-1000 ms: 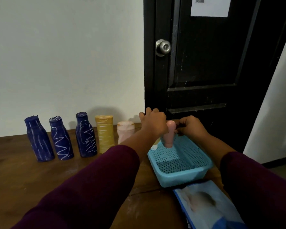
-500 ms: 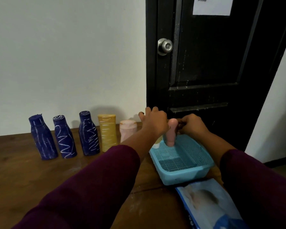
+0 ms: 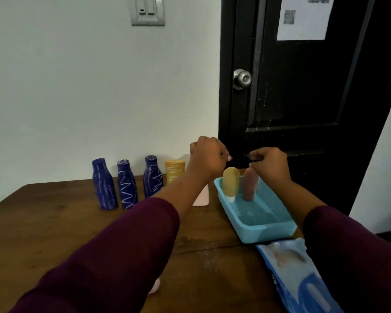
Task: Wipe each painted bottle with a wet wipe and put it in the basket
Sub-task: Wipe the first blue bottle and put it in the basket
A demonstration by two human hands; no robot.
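And the hands come up! A second ago the right hand point(image 3: 269, 163) was steadying the dusky pink bottle point(image 3: 250, 187) in the basket point(image 3: 269, 231); now that bottle stands on its own at the far end, let go, and the rising left hand point(image 3: 209, 155) uncovers a tan bottle point(image 3: 230, 184) just left of it, upended on a white cap. That looks like two delivered. The left hand's fingers are curled, but whether they hold anything I cannot tell. The right hand's fingertips pinch a small dark scrap point(image 3: 250, 157), perhaps the wipe, too dim to call. The basket is pale blue plastic, perforated all over. Left along the wooden table point(image 3: 43, 222) wait matte blue bottles point(image 3: 127, 185) scrawled with white zigzags, a squat yellow bottle point(image 3: 174, 171) and a pale pink bottle point(image 3: 202, 196) behind the left forearm. A glossy wipe pack point(image 3: 298, 274) lies nearest.
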